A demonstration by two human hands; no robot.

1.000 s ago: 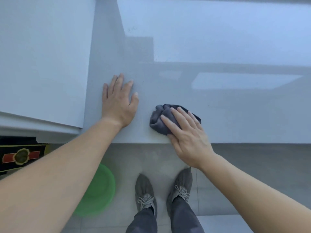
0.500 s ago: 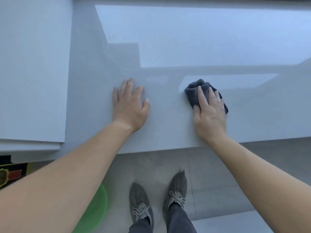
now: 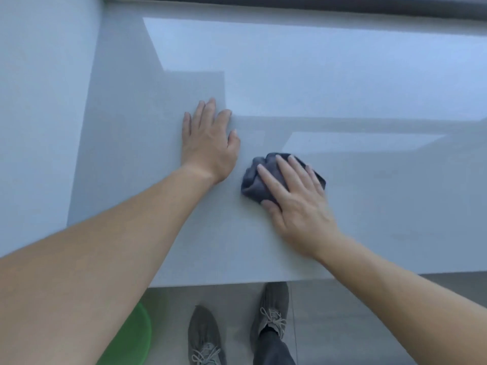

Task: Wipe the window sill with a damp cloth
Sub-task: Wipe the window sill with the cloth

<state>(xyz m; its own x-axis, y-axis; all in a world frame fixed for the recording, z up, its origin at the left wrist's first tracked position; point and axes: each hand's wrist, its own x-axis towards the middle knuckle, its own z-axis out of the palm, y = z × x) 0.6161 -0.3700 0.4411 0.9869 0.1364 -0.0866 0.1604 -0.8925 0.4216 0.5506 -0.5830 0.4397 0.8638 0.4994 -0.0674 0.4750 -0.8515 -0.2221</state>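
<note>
A wide, pale grey window sill (image 3: 369, 206) fills most of the view. A crumpled dark grey cloth (image 3: 254, 180) lies on it near the middle. My right hand (image 3: 292, 196) presses flat on the cloth with straight fingers and covers its right part. My left hand (image 3: 208, 143) rests flat on the bare sill just left of the cloth, fingers straight and together, touching nothing else.
A white wall (image 3: 42, 101) rises at the sill's left end. A dark window frame (image 3: 316, 3) runs along the far edge. Below the sill's front edge are a grey tiled floor, my two grey shoes (image 3: 271, 312) and a green basin (image 3: 129, 338) at the lower left.
My right hand has slid the cloth left and toward me, close to my left hand. The left hand stays flat in the same spot on the sill.
</note>
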